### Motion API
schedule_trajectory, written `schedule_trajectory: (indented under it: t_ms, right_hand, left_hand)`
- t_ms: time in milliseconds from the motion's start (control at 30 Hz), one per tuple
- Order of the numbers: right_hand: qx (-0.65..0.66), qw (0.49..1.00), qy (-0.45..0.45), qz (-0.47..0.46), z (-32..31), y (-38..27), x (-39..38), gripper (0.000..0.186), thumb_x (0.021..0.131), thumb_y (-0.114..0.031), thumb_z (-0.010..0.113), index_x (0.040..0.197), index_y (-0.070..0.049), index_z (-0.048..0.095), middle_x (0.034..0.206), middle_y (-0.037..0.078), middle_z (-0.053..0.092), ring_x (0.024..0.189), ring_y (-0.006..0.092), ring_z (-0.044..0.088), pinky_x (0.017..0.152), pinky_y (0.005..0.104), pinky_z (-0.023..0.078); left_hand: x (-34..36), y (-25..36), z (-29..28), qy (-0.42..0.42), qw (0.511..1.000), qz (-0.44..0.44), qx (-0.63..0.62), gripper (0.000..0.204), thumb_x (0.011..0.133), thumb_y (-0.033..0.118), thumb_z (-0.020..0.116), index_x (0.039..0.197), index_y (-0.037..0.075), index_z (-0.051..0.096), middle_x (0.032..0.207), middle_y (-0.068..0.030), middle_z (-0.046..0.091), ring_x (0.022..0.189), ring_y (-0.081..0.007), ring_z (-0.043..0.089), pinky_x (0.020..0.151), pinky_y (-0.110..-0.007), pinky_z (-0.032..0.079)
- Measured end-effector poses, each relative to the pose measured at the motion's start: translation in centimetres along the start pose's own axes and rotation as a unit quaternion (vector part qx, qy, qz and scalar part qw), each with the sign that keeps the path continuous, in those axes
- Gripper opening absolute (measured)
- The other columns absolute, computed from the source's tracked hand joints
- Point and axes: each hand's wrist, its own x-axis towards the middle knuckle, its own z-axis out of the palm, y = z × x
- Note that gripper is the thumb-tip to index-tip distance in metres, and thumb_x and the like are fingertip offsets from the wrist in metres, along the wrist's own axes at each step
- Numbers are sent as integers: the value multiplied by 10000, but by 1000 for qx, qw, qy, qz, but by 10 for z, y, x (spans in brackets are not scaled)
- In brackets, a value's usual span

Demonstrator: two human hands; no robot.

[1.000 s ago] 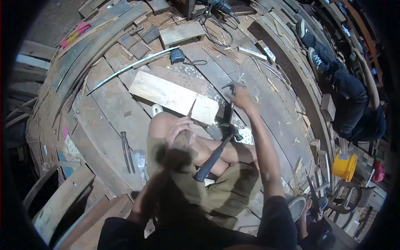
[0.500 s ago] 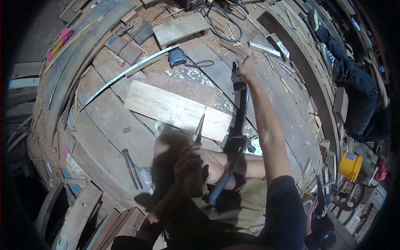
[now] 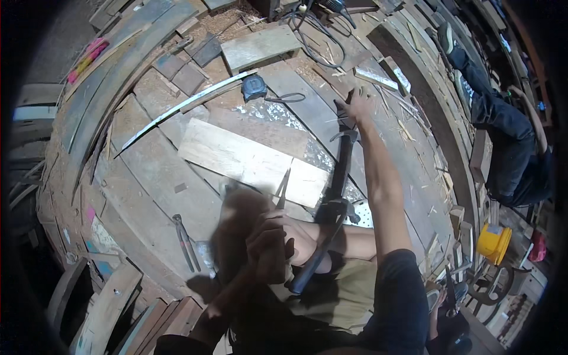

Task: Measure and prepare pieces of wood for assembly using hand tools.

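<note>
My left hand [image 3: 269, 239] is wrapped round a tool with a thin tapered tip [image 3: 284, 184] and a thick wood-coloured lower end [image 3: 273, 266]; its exact kind is unclear. The tip points at a pale wooden board [image 3: 236, 154] on the floor. Stretched far forward, my right hand [image 3: 360, 107] is open, fingers apart, low over the floor by a few thin nail-like pieces. Just below it lies a long dark bar [image 3: 341, 168]. A hammer [image 3: 316, 260] rests across my bent leg, its head beside the bar.
A blue-black tape measure [image 3: 254, 87] and a curved thin strip [image 3: 183, 105] lie beyond the board. Pincers [image 3: 186, 242] lie to the left. A wooden block [image 3: 260, 46] and cable [image 3: 313, 50] are at the back. At right are another person's legs [image 3: 503, 118] and a yellow bucket [image 3: 494, 242].
My right hand has shifted slightly nearer, and its fingers have turned leftward with the thumb spread. My left hand keeps its hold on the pointed tool.
</note>
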Motion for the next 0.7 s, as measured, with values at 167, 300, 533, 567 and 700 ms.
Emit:
schedule_trajectory:
  t_ms: [167, 300, 533, 567, 700]
  right_hand:
    - [85, 995, -57, -20, 14, 5, 5, 659, 671, -400, 825, 1061, 26, 507, 1059, 252, 593, 1059, 388, 550, 870, 476, 437]
    - [109, 994, -30, 2, 16, 7, 3, 612, 650, -326, 848, 1010, 65, 545, 808, 200, 654, 679, 323, 642, 611, 418, 507]
    - [561, 758, -228, 244, -69, -44, -43, 418, 861, -349, 676, 1050, 17, 605, 842, 114, 645, 666, 208, 617, 598, 322, 485]
    - [695, 597, -241, 319, -83, -40, -52, 381, 888, -325, 646, 1073, 4, 592, 821, 100, 637, 644, 208, 616, 582, 331, 486]
    - [704, 684, -78, 176, -129, -67, -134, 359, 906, -247, 632, 1141, 19, 577, 1026, 96, 644, 905, 170, 604, 694, 298, 478]
  left_hand:
    - [-9, 0, 1, -11, 1000, -24, -1, 189, 737, 17, 684, 874, -1, 554, 949, -188, 647, 986, -363, 612, 854, -452, 484]
    - [-14, 1, 4, -18, 999, -42, -7, 199, 720, 2, 678, 882, -1, 562, 961, -185, 642, 1006, -370, 607, 865, -456, 480]
    - [28, 49, -15, -62, 997, -40, 16, 295, 686, -23, 703, 941, 4, 557, 995, -132, 630, 1038, -301, 595, 915, -399, 461]
    - [26, 49, -14, -62, 997, -39, 5, 292, 694, -23, 700, 946, 4, 554, 999, -132, 628, 1036, -295, 594, 912, -394, 461]
    - [-3, 21, -8, -52, 998, -37, -23, 279, 726, -24, 687, 964, 4, 544, 1016, -132, 623, 1030, -270, 592, 902, -373, 464]
